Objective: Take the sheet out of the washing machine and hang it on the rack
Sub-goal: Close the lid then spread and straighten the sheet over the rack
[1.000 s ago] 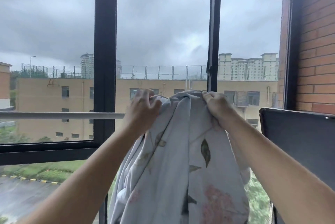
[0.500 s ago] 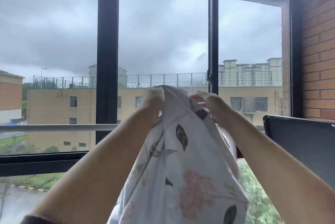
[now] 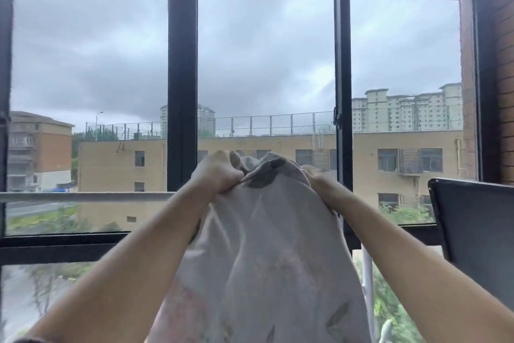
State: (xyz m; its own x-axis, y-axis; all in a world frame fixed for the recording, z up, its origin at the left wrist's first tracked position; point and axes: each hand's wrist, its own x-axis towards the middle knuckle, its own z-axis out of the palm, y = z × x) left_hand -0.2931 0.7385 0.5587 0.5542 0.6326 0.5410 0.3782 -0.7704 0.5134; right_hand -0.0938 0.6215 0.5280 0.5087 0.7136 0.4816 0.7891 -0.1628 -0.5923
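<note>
Left hand [image 3: 218,176], right hand [image 3: 317,178] still grip bunched sheet [image 3: 272,245], now lower, nearer rack rail [image 3: 83,196].

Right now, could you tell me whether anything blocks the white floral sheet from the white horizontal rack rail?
Nothing visible does. The left hand and right hand grip the bunched top of the white floral sheet close by the white horizontal rail, bare to the left.

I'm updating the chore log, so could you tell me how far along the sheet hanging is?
Done: the sheet is out of the machine and held up at rack height. In hand: the left hand and right hand grip its bunched top just above the white rail. Left: draping it over the rail and spreading it out.
</note>
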